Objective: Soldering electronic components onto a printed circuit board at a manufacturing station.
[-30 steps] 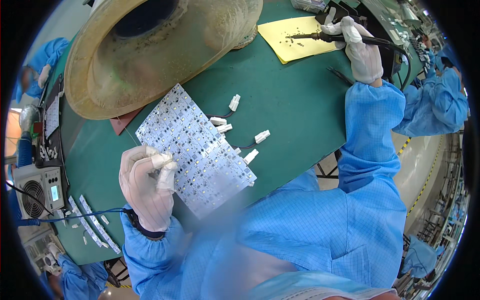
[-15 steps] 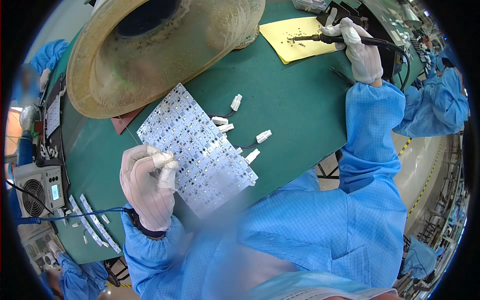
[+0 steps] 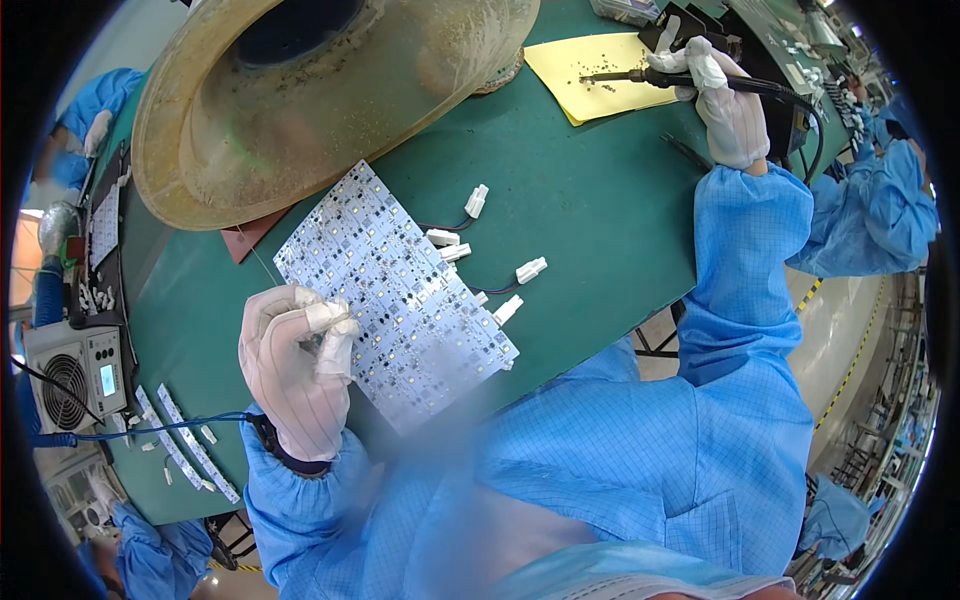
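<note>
My left hand [image 3: 300, 370], in a whitish glove with taped fingertips, is closed in a pinch by the left edge of a white circuit board [image 3: 385, 300]. A thin wire [image 3: 266, 268] runs into its fingers; its end is hidden. The board lies flat, covered with rows of small parts. White connectors [image 3: 476, 202] on short leads stick out past its right edge. At the far right my gloved right hand [image 3: 725, 105] grips a soldering iron [image 3: 645, 76] around its handle. The iron's tip points left over a yellow pad [image 3: 560, 62] dotted with dark bits.
A large tan fume hood [image 3: 300, 150] leans over the far left of the green table [image 3: 600, 200]. Left stand a grey fan unit [image 3: 75, 370] and two narrow LED strips [image 3: 185, 430]. Black tweezers [image 3: 685, 152] lie near my right wrist. Other people work at both sides.
The table things sit slightly farther right in the picture. My hands keep nearly the same pose, the iron still over the pad. A co-worker's hand at the left has shifted.
</note>
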A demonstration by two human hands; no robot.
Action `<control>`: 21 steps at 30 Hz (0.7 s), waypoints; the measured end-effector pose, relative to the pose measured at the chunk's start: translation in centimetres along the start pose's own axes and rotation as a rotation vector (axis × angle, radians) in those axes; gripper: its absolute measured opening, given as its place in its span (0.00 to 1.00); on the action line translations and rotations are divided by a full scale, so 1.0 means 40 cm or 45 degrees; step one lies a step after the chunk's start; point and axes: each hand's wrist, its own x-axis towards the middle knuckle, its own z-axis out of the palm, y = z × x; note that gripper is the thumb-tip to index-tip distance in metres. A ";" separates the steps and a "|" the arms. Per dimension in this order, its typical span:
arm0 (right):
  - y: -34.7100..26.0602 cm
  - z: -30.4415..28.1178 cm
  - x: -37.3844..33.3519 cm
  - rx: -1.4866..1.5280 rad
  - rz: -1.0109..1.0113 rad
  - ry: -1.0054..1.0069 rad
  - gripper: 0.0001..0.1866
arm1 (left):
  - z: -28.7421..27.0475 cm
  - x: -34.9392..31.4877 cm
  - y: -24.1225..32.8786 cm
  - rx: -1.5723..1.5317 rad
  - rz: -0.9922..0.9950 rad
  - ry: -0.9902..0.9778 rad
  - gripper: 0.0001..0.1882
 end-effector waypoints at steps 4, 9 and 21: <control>0.034 -0.027 -0.001 -0.877 -0.762 0.094 0.10 | -0.002 -0.002 -0.003 0.019 0.033 0.004 0.10; 0.022 -0.036 -0.016 -0.707 -0.612 0.115 0.16 | -0.004 0.000 -0.006 0.046 0.050 -0.006 0.10; -0.191 0.101 -0.299 -0.256 -0.674 0.148 0.29 | -0.009 0.000 -0.022 0.089 0.155 -0.113 0.09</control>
